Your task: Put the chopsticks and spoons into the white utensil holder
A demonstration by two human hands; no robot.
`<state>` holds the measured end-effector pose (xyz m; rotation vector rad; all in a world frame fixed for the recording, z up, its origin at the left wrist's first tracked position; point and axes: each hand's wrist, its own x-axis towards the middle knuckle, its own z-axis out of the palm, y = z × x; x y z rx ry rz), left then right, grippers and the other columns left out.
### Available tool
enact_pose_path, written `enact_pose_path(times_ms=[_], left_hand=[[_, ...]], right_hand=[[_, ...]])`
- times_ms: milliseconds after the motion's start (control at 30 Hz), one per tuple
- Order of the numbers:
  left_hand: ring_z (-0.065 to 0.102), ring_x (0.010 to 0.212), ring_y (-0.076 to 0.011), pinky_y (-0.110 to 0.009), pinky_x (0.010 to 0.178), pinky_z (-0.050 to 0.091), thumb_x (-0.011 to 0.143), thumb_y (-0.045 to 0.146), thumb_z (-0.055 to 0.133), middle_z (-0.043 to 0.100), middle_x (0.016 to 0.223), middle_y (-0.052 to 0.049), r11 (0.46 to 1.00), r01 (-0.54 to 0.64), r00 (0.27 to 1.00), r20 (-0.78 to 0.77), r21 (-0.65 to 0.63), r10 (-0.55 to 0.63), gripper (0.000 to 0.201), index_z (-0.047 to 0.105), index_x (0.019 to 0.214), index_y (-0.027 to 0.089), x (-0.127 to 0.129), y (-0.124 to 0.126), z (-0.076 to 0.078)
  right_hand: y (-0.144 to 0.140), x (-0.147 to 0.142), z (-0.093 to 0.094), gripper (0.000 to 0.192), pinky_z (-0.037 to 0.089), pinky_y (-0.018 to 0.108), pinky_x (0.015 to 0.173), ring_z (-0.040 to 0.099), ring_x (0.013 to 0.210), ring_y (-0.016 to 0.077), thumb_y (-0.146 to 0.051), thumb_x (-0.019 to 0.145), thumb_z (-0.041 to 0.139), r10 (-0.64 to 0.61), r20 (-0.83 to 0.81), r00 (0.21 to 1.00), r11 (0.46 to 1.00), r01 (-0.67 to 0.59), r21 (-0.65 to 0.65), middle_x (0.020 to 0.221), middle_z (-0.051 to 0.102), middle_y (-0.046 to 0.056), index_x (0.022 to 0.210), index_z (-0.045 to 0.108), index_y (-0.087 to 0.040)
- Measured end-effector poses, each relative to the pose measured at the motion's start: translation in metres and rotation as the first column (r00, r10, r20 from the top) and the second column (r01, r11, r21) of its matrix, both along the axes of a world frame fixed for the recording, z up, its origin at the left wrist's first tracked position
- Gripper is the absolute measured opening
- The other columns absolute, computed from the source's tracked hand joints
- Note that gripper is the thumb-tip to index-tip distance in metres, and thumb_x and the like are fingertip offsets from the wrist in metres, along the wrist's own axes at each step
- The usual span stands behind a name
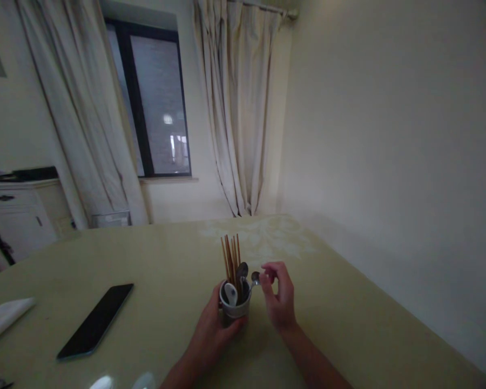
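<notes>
1. Two fingers and a thumb of the right hand (279,298) pinched on the thin handle of a small metal spoon (255,279), bowl end toward the cup; other fingers curled loosely.
2. Left hand (210,336) wrapped round the near side of the cup (235,308), fingers clenched on its wall, steadying it on the table (348,324).
3. Inside the cup: a bundle of brown chopsticks (230,254) standing upright, a white spoon (230,293) leaning at the left, a darker spoon (242,270) in the middle.
4. Small spoon just above and beside the right rim, touching or nearly touching it; impossible to tell which.
5. Probably the step of passing that spoon over the rim; impossible to tell whether going in or coming out.
6. For the next move, seemingly: a steady cup, a gentle tilt of the handle, care not to knock the chopsticks.
7. Farther out: a dark phone (95,321) lying flat at the left, well apart; a white folded cloth (2,319) at the table's left edge.
</notes>
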<state>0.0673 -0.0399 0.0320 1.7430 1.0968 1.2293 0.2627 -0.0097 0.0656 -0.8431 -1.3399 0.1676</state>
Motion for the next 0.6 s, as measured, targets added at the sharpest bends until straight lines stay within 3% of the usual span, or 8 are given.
enact_pose_path(times_ms=[100, 233, 300, 500, 600], left_hand=[[0.062, 0.132, -0.0326, -0.043, 0.113, 0.048, 0.082, 0.035, 0.082, 0.065, 0.146, -0.014, 1.000, -0.017, 1.000, 0.004, -0.024, 0.017, 0.075, 0.050, 0.148, 0.022, -0.002, 0.002, -0.002], [0.067, 0.123, -0.0315, -0.042, 0.109, 0.052, 0.081, 0.039, 0.083, 0.070, 0.138, -0.013, 0.998, -0.016, 1.000, 0.015, -0.057, 0.017, 0.071, 0.053, 0.143, 0.023, -0.002, 0.001, -0.003], [0.066, 0.124, -0.0310, -0.041, 0.109, 0.051, 0.083, 0.040, 0.082, 0.070, 0.138, -0.013, 0.998, 0.014, 1.000, 0.028, -0.060, -0.012, 0.066, 0.055, 0.140, 0.023, -0.002, 0.001, -0.003], [0.063, 0.128, -0.0310, -0.039, 0.107, 0.053, 0.083, 0.042, 0.083, 0.068, 0.140, -0.013, 0.997, 0.019, 0.999, 0.043, -0.068, -0.016, 0.066, 0.059, 0.141, 0.022, -0.002, 0.001, -0.005], [0.063, 0.126, -0.0321, -0.039, 0.103, 0.055, 0.082, 0.042, 0.085, 0.069, 0.137, -0.013, 0.997, 0.022, 0.999, 0.041, -0.077, -0.019, 0.064, 0.063, 0.138, 0.022, -0.004, 0.001, -0.006]], right_hand=[[0.004, -0.007, -0.010, 0.015, 0.051, 0.026, 0.062, 0.058, 0.064, 0.0156, -0.036, 0.095, 0.075, 0.055, -0.042, 0.998, 0.994, -0.059, -0.097, 0.074, 0.065, -0.002, 0.096, 0.071, -0.022], [0.004, -0.010, -0.015, 0.017, 0.055, 0.028, 0.076, 0.070, 0.088, 0.0200, -0.032, 0.102, 0.066, 0.172, 0.024, 0.985, 0.978, -0.168, -0.123, 0.100, 0.077, 0.006, 0.109, 0.078, -0.024], [0.004, -0.011, -0.016, 0.020, 0.056, 0.029, 0.079, 0.071, 0.093, 0.0211, -0.032, 0.103, 0.063, 0.168, 0.003, 0.986, 0.976, -0.166, -0.143, 0.104, 0.077, 0.007, 0.111, 0.079, -0.024], [0.007, -0.014, -0.025, 0.025, 0.055, 0.028, 0.072, 0.069, 0.078, 0.0202, -0.045, 0.098, 0.069, 0.161, -0.163, 0.973, 0.934, -0.203, -0.295, 0.087, 0.076, 0.004, 0.098, 0.074, -0.020], [0.003, -0.017, -0.027, 0.030, 0.055, 0.028, 0.069, 0.067, 0.073, 0.0194, -0.049, 0.099, 0.066, 0.127, -0.212, 0.969, 0.937, -0.187, -0.294, 0.083, 0.074, 0.003, 0.096, 0.072, -0.021]])
